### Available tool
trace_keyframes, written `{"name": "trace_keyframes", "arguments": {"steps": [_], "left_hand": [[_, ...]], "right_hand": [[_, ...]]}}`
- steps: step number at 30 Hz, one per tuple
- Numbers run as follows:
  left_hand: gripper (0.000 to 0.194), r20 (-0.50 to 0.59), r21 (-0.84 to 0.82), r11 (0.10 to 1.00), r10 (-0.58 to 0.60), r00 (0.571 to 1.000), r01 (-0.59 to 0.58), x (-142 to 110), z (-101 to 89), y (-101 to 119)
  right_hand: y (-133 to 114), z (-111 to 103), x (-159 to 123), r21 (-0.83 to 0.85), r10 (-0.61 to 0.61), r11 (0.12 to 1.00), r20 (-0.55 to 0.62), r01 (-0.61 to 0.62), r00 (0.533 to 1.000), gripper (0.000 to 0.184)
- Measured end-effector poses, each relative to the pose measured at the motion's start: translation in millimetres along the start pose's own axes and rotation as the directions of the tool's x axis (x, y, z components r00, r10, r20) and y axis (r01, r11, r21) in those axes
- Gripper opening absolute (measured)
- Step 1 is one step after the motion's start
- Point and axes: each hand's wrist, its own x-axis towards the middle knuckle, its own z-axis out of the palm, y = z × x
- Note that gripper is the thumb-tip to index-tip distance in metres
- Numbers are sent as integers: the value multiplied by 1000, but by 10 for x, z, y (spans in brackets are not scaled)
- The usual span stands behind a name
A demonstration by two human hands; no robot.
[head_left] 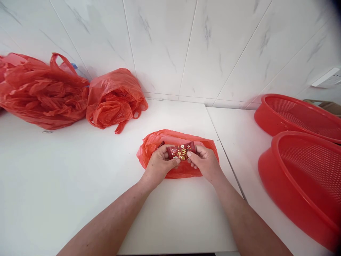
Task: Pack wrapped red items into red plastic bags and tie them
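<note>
Both hands meet over a flat red plastic bag (157,140) lying on the white table (66,170). My left hand (159,164) and my right hand (204,161) pinch the two ends of a small dark red packet (181,151) with gold characters printed on it. The packet is held level just above the bag. A second dark red piece (159,145) peeks out behind my left fingers, resting on the bag.
Two stuffed red plastic bags (42,92) (113,97) lie at the back left against the marble-tiled wall. Two red mesh baskets (298,113) (306,177) sit on the right side of the table. A seam (229,160) runs between two tabletops.
</note>
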Motion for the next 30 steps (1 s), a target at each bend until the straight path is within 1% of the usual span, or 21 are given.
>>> {"name": "trace_keyframes", "arguments": {"steps": [3, 6, 7, 8, 9, 10, 11, 12, 13, 14, 15, 17, 19, 21, 23, 25, 26, 28, 30], "left_hand": [[32, 2, 36, 999, 0, 1000, 0, -3, 12, -6], [35, 43, 61, 998, 2, 999, -5, -22, 40, -8], [35, 43, 96, 995, 20, 999, -24, -30, 43, -6], [34, 21, 165, 985, 56, 998, -59, -36, 39, -2], [34, -16, 270, 957, 115, 993, -106, -40, 25, 6], [32, -54, 400, 903, 195, 979, -157, -39, 0, 16], [31, -78, 537, 819, 288, 954, -203, -33, -34, 29], [30, -77, 660, 714, 375, 924, -234, -21, -77, 42], [29, -52, 755, 606, 437, 898, -251, -3, -125, 55], [29, -18, 820, 512, 471, 882, -256, 17, -175, 66], [29, 11, 865, 434, 484, 875, -251, 39, -223, 74], [30, 48, 925, 310, 484, 874, -222, 78, -300, 82], [31, 62, 962, 202, 494, 867, -183, 98, -346, 86], [31, 47, 985, 117, 514, 856, -125, 98, -364, 90], [33, 15, 995, 77, 511, 859, -63, 88, -370, 93], [34, -6, 997, 76, 478, 878, -34, 81, -378, 89], [34, -5, 996, 85, 457, 889, -38, 82, -384, 83], [33, 3, 992, 113, 426, 905, -56, 90, -399, 68], [33, 8, 989, 132, 420, 908, -70, 103, -411, 60]], "right_hand": [[-4, 13, -6, 55, -28, 998, 4, 28, 1000, 28], [15, 21, 2, 46, -11, 999, 1, 11, 1000, 32], [27, 21, 8, 35, 1, 999, -8, -1, 1000, 32], [41, 18, 15, 22, 10, 1000, -21, -9, 1000, 32], [54, 14, 23, 9, 14, 1000, -40, -14, 999, 31], [66, 7, 32, -8, 16, 1000, -63, -16, 998, 31], [76, 0, 41, -31, 15, 999, -87, -17, 996, 31], [83, -8, 49, -57, 11, 998, -109, -18, 994, 30], [88, -14, 55, -86, 5, 996, -130, -16, 992, 29], [91, -19, 61, -115, -6, 993, -150, -11, 989, 28], [93, -21, 66, -142, -18, 990, -168, -6, 986, 27], [101, -20, 75, -183, -41, 983, -202, 4, 979, 26], [119, -16, 85, -208, -47, 978, -230, -2, 972, 27], [143, -12, 97, -215, -29, 976, -241, -24, 970, 27], [164, -11, 106, -205, 2, 977, -233, -51, 972, 27], [169, -10, 107, -190, 28, 979, -211, -69, 977, 27], [164, -8, 103, -183, 29, 981, -192, -65, 981, 26], [142, -3, 88, -170, -12, 985, -162, -16, 987, 26], [122, 2, 74, -184, -78, 982, -161, 47, 984, 32]]}}
